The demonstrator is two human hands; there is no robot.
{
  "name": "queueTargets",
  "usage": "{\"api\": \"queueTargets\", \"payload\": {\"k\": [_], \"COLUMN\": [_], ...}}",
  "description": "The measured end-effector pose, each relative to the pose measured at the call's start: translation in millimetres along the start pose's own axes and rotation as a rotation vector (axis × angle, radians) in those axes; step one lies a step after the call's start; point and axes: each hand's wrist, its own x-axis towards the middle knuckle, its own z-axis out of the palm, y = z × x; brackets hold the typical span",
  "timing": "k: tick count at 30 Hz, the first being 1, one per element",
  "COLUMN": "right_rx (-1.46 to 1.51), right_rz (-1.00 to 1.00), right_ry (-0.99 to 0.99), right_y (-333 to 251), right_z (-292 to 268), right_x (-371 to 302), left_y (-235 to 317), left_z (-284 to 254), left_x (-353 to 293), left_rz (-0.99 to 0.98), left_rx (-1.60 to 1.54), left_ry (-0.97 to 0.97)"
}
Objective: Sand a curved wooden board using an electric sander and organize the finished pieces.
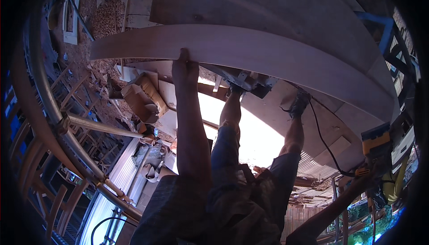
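A long, pale wooden board (pixel 214 44) with a curved look spans the view from left to right. My left hand (pixel 184 66) grips its near edge left of the middle, with the thumb laid on the upper face. Far to the right, my right hand (pixel 376 175) is closed at a yellow-and-black power tool (pixel 376 143), beside the board's right end. Shadow hides most of that hand's fingers. A black cord (pixel 324 140) runs to an orange-yellow part (pixel 363 172) by the hand.
A large wooden sheet (pixel 268 4) lies beyond the board. Below are my feet, with an open brown paper sack (pixel 142 98) and wood shavings (pixel 107 15) on the ground. A metal tube frame (pixel 85 155) and several curved wooden pieces (pixel 56 207) stand at the left.
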Motion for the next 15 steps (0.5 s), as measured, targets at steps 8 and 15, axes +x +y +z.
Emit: {"api": "queueTargets", "payload": {"k": [8,15], "right_rx": [-0.101,-0.034], "right_rz": [-0.043,0.01], "right_ry": [0.106,0.062], "right_y": [28,36], "right_z": [-3,12], "right_x": [-8,-25], "left_y": [-96,-105], "left_z": [139,179], "left_x": [-76,-121], "left_rz": [-0.088,0.462], "left_rx": [0.16,1.613], "left_ry": [-0.106,-0.38]}}
